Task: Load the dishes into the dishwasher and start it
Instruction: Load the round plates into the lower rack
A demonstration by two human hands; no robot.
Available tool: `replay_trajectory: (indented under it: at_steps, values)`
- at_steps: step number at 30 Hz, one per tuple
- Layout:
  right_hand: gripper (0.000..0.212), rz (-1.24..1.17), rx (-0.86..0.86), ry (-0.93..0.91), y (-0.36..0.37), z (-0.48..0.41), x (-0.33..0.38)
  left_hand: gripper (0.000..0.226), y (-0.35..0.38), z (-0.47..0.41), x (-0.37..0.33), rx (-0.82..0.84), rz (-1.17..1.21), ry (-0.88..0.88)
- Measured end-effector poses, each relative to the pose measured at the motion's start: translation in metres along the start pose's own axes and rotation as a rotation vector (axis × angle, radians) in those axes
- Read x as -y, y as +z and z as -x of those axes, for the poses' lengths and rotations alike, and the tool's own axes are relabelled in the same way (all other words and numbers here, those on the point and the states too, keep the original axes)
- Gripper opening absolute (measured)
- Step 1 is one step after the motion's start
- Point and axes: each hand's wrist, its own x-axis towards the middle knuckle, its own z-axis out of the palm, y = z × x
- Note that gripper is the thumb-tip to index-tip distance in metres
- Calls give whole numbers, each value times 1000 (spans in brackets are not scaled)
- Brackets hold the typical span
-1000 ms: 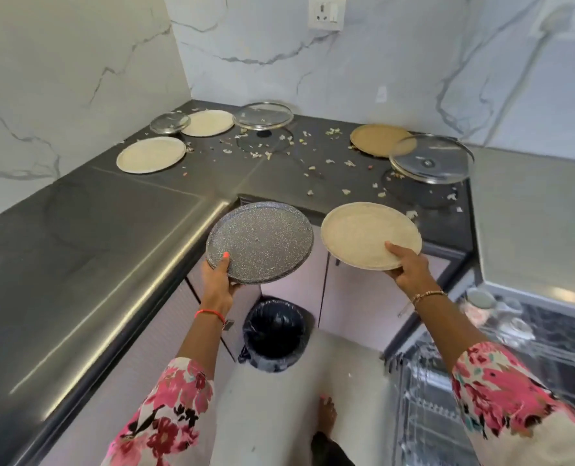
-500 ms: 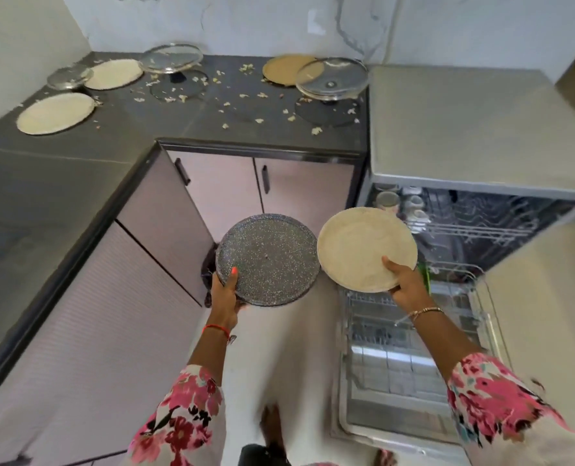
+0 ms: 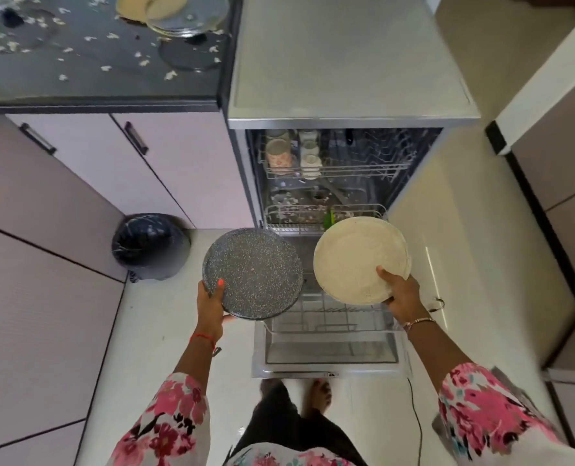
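Note:
My left hand (image 3: 211, 304) grips a speckled grey plate (image 3: 255, 270) by its near-left rim, thumb on top. A cream plate (image 3: 356, 257) is held at its near-right rim by my right hand (image 3: 401, 290). Both plates hover over the open dishwasher (image 3: 339, 122). Its lower rack (image 3: 326, 317) is pulled out over the lowered door (image 3: 329, 359), and the plates hide much of it. The upper rack (image 3: 363, 169) holds several cups (image 3: 277, 153) at its left side.
A black-lined bin (image 3: 150, 245) stands on the floor left of the dishwasher. The dark counter (image 3: 104, 89) at top left carries food scraps, a glass lid (image 3: 186, 15) and a tan plate (image 3: 133, 6). A cable (image 3: 417, 415) runs along the floor. My feet (image 3: 319, 395) stand at the door's edge.
The view has swung from the counter down to the open dishwasher. Both plates, held the same way, have travelled from beside the counter to above the pulled-out lower rack.

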Motion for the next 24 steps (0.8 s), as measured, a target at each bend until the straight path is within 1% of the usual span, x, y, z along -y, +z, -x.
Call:
replay_trajectory:
  at_steps: [2,5,9,14,19,24]
  values:
    - [54,-15,-14,8,-17,-9,3,34,21,2,5,8,-61,-2]
    - [52,-5,-66,8,-33,-27,7,34,52,-4,12,29,-120,10]
    - [49,44,-71,-59,-42,-58,10,34,85,-24,17,63,-175,39]
    - [42,280,-101,-211,-39,-119,1,37,122,-71,30,91,-249,65]
    - [33,603,-116,-350,-17,-200,-17,28,151,-135,66,82,-333,150]
    - [34,877,-29,-493,6,-283,-43,28,175,-191,105,26,-380,238]
